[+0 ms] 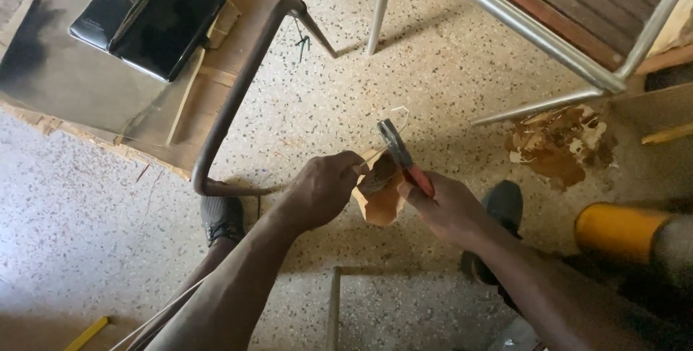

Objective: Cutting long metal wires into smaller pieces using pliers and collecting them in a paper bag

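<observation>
Both forearms extend forward from the lower edge of the view and converge above the speckled floor (433,84). The left hand (321,188) is closed, knuckles up, with its fingertips pinched on the upper left edge of a small brown paper piece (380,203). The right hand (447,210) is closed around the red handles of a pair of pliers (401,152), palm turned toward the left hand. The pliers point up and away from the person, tilted toward the left, and their dark metal head stands just above the paper piece. A thin pale wire (399,111) runs in a bent loop just beyond the head; whether the head grips it cannot be told. The two hands sit close together, separated only by the paper piece, which hangs between them above the floor. A dark shoe (221,219) shows below the left forearm and a second shoe (505,203) lies behind the right hand. To the upper left, a table (72,84) with a bent metal tube leg carries a flat black case (155,15). To the upper right stands a metal-framed chair (563,26) with wooden slats, and a torn brown patch (559,152) lies on the floor beneath it. A yellow cylinder (621,232) lies at the right edge.
</observation>
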